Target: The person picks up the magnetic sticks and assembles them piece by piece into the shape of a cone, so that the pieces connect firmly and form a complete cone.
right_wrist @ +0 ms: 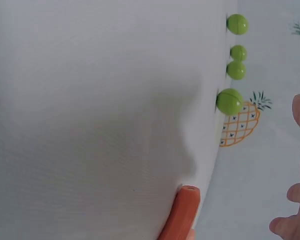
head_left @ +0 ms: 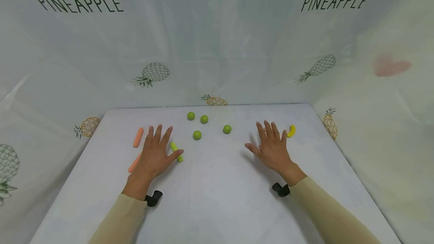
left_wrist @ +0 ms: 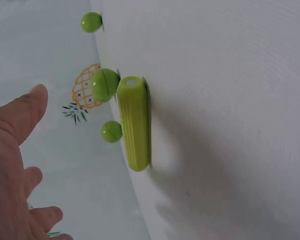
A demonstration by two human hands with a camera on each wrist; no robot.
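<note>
My left hand (head_left: 156,157) hovers over the left part of the table, fingers straight and spread. Beneath its thumb lies a yellow-green ribbed stick (left_wrist: 134,125), like a toy celery stalk. Two orange sticks lie left of this hand, one (head_left: 138,137) by the fingers and one (head_left: 134,164) partly behind the hand. On the right, my right hand (head_left: 272,151) also hovers with fingers spread, holding nothing. Below it is another orange stick (right_wrist: 181,215), mostly hidden in the head view. A curved yellow piece (head_left: 291,131), like a small banana, lies beside its little finger.
Several green balls lie towards the back of the white table (head_left: 217,199), including one (head_left: 197,135) left of centre and one (head_left: 227,129) nearer the right hand. A pineapple-print curtain (head_left: 217,48) hangs behind the table and along its sides.
</note>
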